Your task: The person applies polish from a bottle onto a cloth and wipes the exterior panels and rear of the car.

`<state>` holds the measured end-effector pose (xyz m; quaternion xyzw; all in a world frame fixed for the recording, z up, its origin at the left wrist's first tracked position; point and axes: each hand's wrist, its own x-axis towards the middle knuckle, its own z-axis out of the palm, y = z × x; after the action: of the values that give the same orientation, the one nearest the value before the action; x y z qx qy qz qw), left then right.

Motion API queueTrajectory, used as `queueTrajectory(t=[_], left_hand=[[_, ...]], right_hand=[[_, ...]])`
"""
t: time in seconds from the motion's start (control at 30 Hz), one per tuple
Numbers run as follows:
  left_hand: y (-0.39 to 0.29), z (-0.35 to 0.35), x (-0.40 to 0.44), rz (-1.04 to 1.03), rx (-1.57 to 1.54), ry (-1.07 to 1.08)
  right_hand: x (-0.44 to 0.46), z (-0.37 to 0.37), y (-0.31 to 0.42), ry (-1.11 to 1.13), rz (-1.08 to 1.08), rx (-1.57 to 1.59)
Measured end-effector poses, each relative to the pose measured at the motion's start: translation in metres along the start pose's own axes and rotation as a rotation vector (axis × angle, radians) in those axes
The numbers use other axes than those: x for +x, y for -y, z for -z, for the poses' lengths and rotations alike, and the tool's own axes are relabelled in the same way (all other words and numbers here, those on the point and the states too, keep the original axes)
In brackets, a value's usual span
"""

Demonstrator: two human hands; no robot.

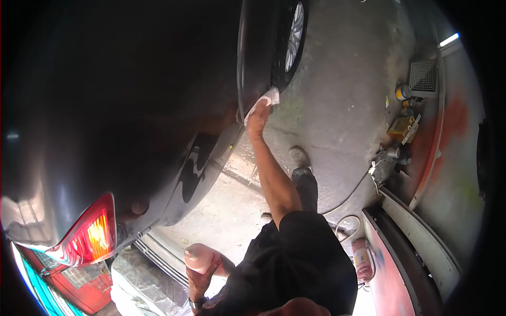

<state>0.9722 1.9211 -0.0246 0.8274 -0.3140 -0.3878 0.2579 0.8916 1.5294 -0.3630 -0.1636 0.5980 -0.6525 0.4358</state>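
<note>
My right hand [258, 116] is stretched forward and presses a folded white cloth [271, 97] on the side of a dark car [158, 68], near the wheel [295, 39]. Its fingers are closed over the cloth and partly hidden. Low in the view, my left hand [199, 282] is wrapped round a pale pinkish bottle [199, 256] with a nozzle-like top. The bottle is held close to my body, apart from the car.
The car's red and orange tail light [95, 231] is at lower left. Plastic-wrapped material [147, 284] lies below it. Along the right wall stand several cans [402, 93], a yellow box [401, 128] and a square vent [423, 77]. A hose [348, 200] and a red fire extinguisher [362, 258] are to my right.
</note>
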Motion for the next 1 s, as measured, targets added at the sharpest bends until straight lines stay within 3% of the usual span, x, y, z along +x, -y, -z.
queueTrajectory(t=[0.07, 0.17, 0.27, 0.37, 0.4, 0.43, 0.5, 0.53, 0.63, 0.77, 0.83, 0.9, 1.0], left_hand=[[0.008, 0.007, -0.003, 0.019, 0.007, 0.026], [0.015, 0.010, -0.010, 0.022, 0.003, 0.031], [0.020, 0.017, -0.014, -0.030, -0.018, 0.011], [0.033, 0.026, -0.009, -0.122, -0.046, 0.013], [0.029, 0.022, -0.015, -0.134, -0.044, 0.010], [0.026, 0.024, -0.018, -0.135, -0.043, 0.005], [0.026, 0.027, -0.019, -0.122, -0.037, 0.024], [0.022, 0.027, -0.020, -0.131, -0.050, 0.014], [0.048, 0.032, -0.019, -0.164, -0.048, -0.018], [0.073, 0.040, -0.016, -0.232, -0.064, -0.031], [0.085, 0.040, -0.015, -0.240, -0.070, -0.051], [0.080, 0.043, -0.018, -0.243, -0.060, -0.061], [0.082, 0.050, -0.031, -0.231, -0.112, -0.107]], right_hand=[[-0.033, -0.011, -0.018, -0.067, -0.049, 0.055], [-0.073, -0.005, -0.005, -0.018, -0.090, -0.169], [-0.109, -0.010, -0.013, 0.018, -0.267, 0.159], [-0.143, -0.010, 0.048, 0.147, 0.007, 0.157], [-0.136, -0.012, 0.060, 0.171, -0.110, 0.068], [-0.121, -0.020, 0.071, 0.204, -0.030, 0.118], [-0.081, -0.034, 0.131, 0.220, 0.207, -0.146], [-0.056, -0.034, 0.172, 0.349, 0.278, -0.128], [-0.038, -0.051, 0.217, 0.212, 0.358, -0.114], [-0.114, -0.029, 0.181, 0.329, 0.138, -0.123], [-0.167, -0.017, 0.138, 0.240, 0.498, -0.147], [-0.159, -0.013, 0.128, 0.306, 0.467, -0.126], [-0.095, -0.013, 0.161, 0.514, 0.185, -0.132]])
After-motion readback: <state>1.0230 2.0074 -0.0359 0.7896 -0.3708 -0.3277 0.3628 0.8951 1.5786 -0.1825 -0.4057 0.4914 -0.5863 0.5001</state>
